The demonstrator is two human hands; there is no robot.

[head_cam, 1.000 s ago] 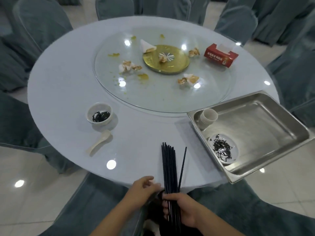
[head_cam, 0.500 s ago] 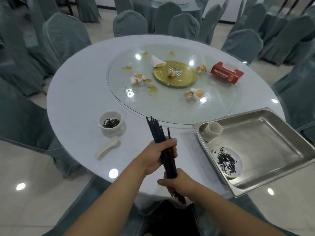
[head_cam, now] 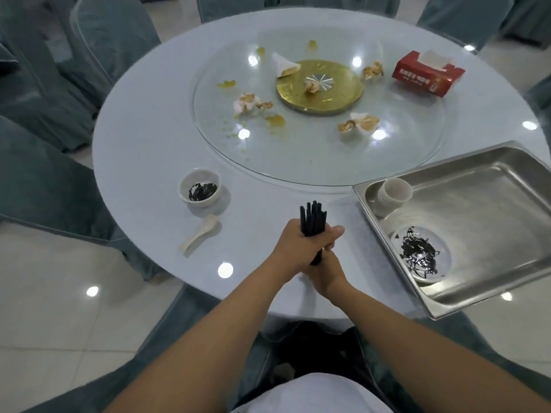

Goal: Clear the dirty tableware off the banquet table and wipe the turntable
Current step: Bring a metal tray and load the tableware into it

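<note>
Left hand: left hand [head_cam: 301, 245] wrapped tight around the upper part of a bundle of black chopsticks [head_cam: 313, 219], thumb pointing right across the bundle
Right hand: right hand [head_cam: 325, 274] sits just below and partly behind the left, closed on the lower end of the same bundle; its fingers are mostly hidden
Chopsticks: held upright over the near edge of the table [head_cam: 143, 150], tips standing clear above the left fist, ends roughly level
Bowl: small white bowl [head_cam: 200, 188] with dark residue inside, on the cloth to the left of the hands
Spoon: white ceramic spoon [head_cam: 200, 234] lying flat just in front of the bowl, apart from it
Turntable: glass turntable [head_cam: 313, 156] at table centre, gold hub [head_cam: 320, 87] in the middle; crumpled napkins [head_cam: 250, 103] and yellow smears scattered on the glass
Tissue box: red tissue box [head_cam: 426, 74] at the far right of the turntable
Tray: steel tray [head_cam: 492, 210] at the right, its near corner overhanging the table edge
Tray contents: stack of white cups [head_cam: 392, 193] lying on its side in the far left corner; white plate [head_cam: 420, 254] with black scraps nearer the front
Surroundings: covered chairs [head_cam: 44, 84] ring the table
</note>
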